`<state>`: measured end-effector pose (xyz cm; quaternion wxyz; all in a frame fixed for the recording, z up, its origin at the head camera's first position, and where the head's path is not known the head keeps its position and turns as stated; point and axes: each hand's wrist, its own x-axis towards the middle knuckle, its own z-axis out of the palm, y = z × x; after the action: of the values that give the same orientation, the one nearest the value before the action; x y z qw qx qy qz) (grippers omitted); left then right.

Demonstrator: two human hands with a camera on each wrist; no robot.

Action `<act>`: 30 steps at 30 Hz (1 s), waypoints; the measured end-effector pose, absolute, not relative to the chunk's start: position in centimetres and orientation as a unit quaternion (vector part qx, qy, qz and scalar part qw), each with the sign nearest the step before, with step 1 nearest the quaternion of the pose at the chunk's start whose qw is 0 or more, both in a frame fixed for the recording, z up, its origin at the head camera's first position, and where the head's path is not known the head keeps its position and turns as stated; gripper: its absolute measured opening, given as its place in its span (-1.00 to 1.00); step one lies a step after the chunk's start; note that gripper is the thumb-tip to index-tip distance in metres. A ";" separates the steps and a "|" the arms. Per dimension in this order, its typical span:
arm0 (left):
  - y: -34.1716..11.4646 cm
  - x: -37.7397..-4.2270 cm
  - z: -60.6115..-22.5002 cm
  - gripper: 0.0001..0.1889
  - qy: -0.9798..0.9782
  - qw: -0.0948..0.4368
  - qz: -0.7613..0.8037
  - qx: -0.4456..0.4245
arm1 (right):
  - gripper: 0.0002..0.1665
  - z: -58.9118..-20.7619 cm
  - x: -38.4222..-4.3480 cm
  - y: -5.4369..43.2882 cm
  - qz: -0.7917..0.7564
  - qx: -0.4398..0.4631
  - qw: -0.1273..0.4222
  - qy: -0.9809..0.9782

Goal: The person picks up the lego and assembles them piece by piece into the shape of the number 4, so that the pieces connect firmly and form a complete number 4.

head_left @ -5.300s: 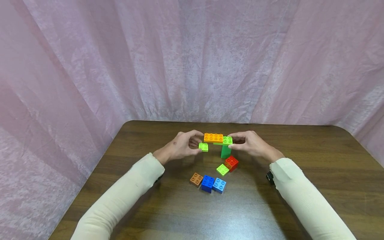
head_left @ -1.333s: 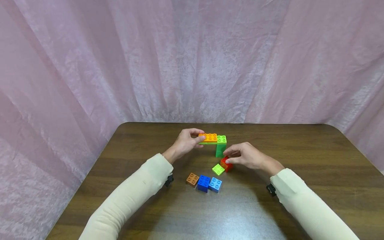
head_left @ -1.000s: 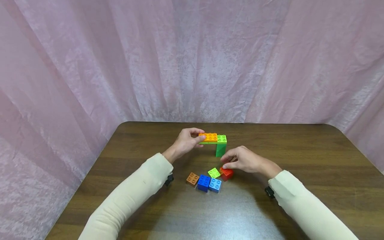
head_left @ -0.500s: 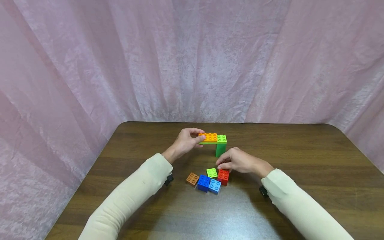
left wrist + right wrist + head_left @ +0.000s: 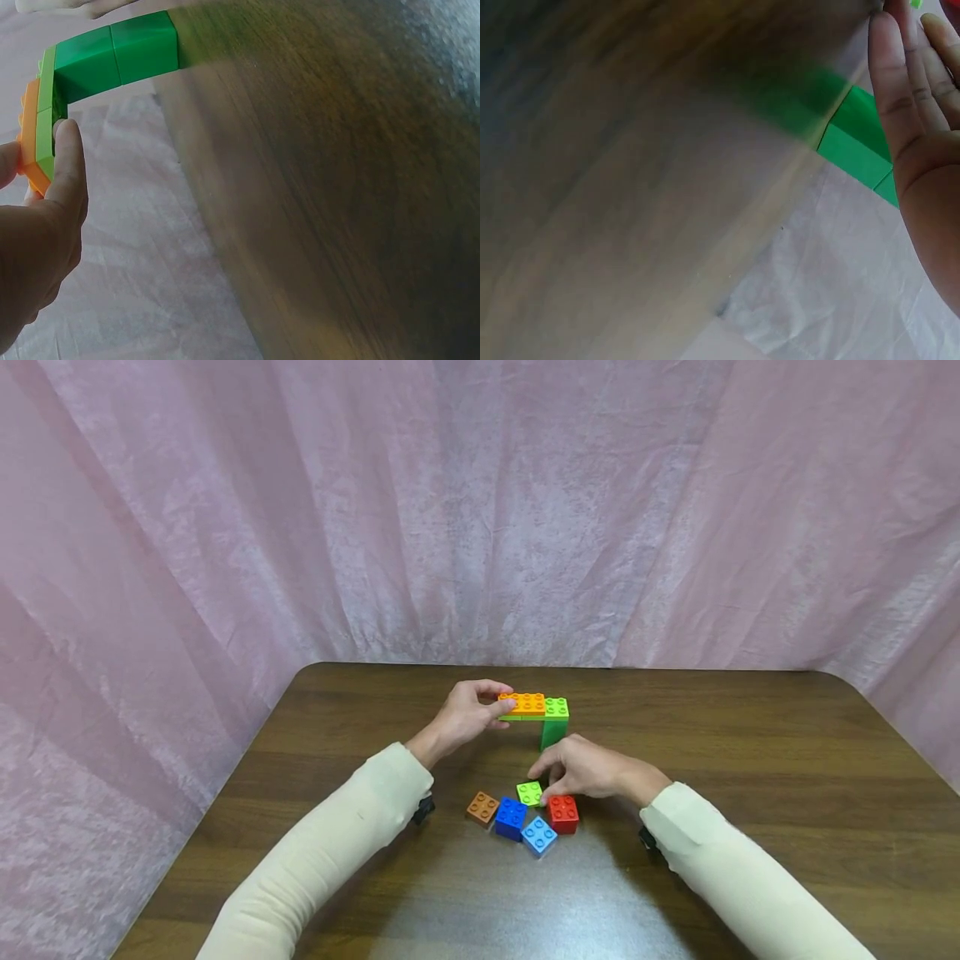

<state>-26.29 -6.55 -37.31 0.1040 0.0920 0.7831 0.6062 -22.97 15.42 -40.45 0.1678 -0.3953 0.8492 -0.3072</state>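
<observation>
My left hand (image 5: 467, 712) pinches the left end of a raised beam: thumb over the orange toy brick (image 5: 528, 703), finger under the thin lime bricks (image 5: 45, 137). At its other end the beam rests on a column of two green bricks (image 5: 146, 49). Lower down, my right hand (image 5: 588, 768) reaches over a loose lime brick (image 5: 528, 793). The thumb tip is at that brick's right edge and the index fingertip just behind it. A red brick (image 5: 563, 814) sits right under this hand, nearer me.
On the wooden table (image 5: 337, 860), a brown brick (image 5: 482, 807), a dark blue brick (image 5: 511, 819) and a light blue brick (image 5: 539, 837) lie close together in front of the lime one. A pink curtain (image 5: 480, 510) hangs behind the table's far edge.
The right hand has moved from the red brick left to the lime brick. Red, loose lime and light blue bricks have shifted toward me. The left hand, earlier holding a lime brick, now holds the beam.
</observation>
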 end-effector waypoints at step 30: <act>-6.6 -26.3 -37.4 -0.69 0.771 0.108 0.620 0.098 | -0.72 -38.5 -23.0 17.0 -0.322 -0.392 0.101 0.856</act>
<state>-26.34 -6.64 -37.40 0.1084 0.0975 0.7710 0.6200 -23.03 16.99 -38.50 0.1014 -0.3918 0.8559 -0.3219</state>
